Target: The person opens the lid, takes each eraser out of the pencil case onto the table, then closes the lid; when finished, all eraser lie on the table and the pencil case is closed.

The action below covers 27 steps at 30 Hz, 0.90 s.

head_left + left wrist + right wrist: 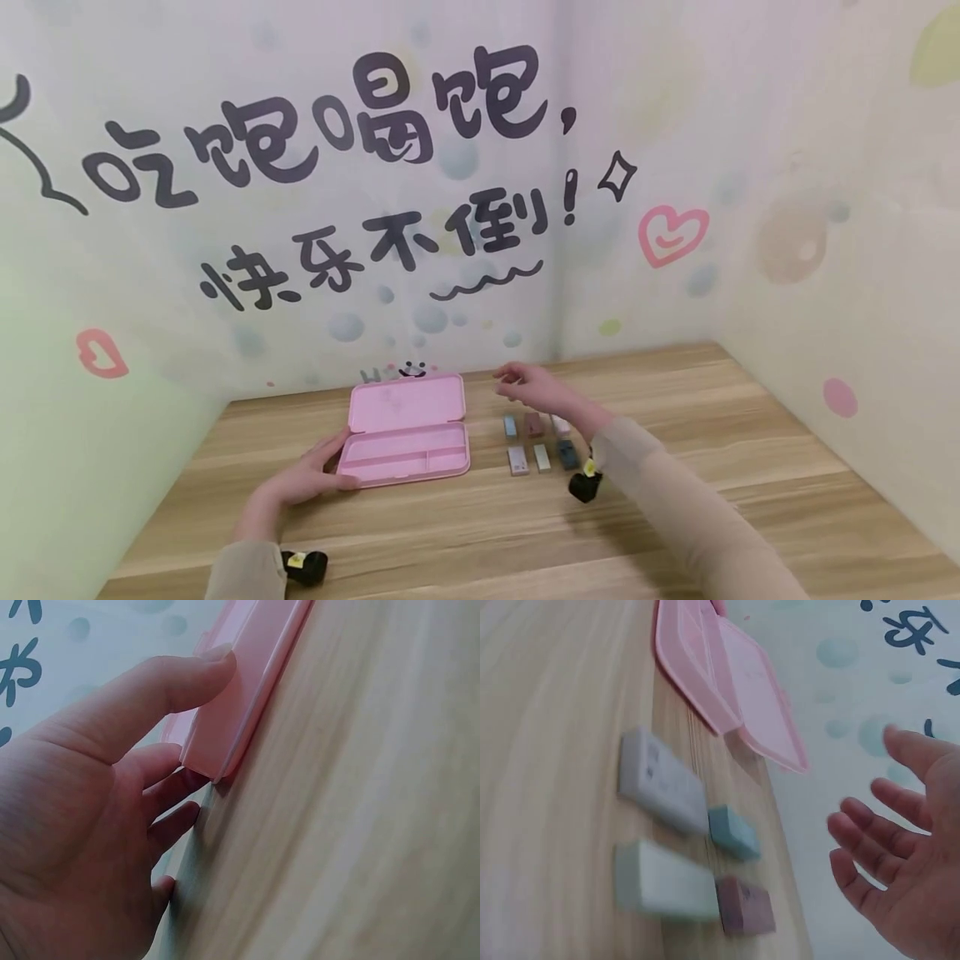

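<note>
A pink pencil case (pixel 405 461) lies on the table with its lid (pixel 408 402) folded back toward the wall; its tray has divided compartments with nothing in them. My left hand (pixel 303 477) holds the case's left end. In the left wrist view, the thumb (pixel 202 679) lies over the rim while fingers touch the end from outside. Bent loosely, the fingers of my right hand (pixel 528 385) hang in the air, holding nothing, beyond several small eraser-like blocks. These include a light blue block (pixel 735 832), a reddish-brown block (pixel 746 906), a whitish block (pixel 667 881) and a pale lilac block (pixel 664 780).
A dark block (pixel 567 454) and a white-pink block (pixel 561 426) are partly beside the right forearm. The wood-grain table (pixel 420 542) meets a printed wall (pixel 480 333) at the back, with side walls left and right.
</note>
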{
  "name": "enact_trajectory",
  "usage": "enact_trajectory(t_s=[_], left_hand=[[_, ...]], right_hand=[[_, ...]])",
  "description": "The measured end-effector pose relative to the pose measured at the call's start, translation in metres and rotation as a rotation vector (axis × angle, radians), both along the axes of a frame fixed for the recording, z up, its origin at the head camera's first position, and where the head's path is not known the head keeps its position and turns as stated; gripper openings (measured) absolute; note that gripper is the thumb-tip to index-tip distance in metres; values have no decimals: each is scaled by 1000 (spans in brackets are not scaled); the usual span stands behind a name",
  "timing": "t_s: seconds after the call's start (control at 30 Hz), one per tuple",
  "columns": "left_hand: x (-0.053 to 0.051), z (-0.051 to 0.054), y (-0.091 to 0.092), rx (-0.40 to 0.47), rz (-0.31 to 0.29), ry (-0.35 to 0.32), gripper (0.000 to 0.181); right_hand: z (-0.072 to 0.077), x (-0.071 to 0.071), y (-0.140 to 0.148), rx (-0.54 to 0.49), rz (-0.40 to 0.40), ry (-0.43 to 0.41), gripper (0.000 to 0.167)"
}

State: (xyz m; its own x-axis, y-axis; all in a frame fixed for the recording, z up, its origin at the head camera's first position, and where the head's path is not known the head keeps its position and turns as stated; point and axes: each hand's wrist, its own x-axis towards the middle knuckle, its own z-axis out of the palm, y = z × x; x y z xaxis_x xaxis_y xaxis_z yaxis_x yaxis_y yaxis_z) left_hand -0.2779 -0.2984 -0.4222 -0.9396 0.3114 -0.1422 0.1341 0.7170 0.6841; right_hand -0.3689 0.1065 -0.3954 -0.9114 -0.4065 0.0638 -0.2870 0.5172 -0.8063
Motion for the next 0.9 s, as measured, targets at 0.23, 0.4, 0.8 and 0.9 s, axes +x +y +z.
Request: enact_trajectory(t_s=[0.23, 0.4, 0.8, 0.9], left_hand=[[0, -2, -1, 11, -2, 2, 101], [-2, -3, -2, 10, 14, -3, 102], [0, -3, -3, 15, -2, 19, 100], [1, -2, -2, 7, 6, 17, 100]], right_hand=[[-11, -25, -44, -355, -141, -149, 50], [-19, -35, -65, -555, -212, -269, 48], [-33, -43, -90, -679, -202, -448, 38], [-31, -45, -92, -657, -212, -429, 37]])
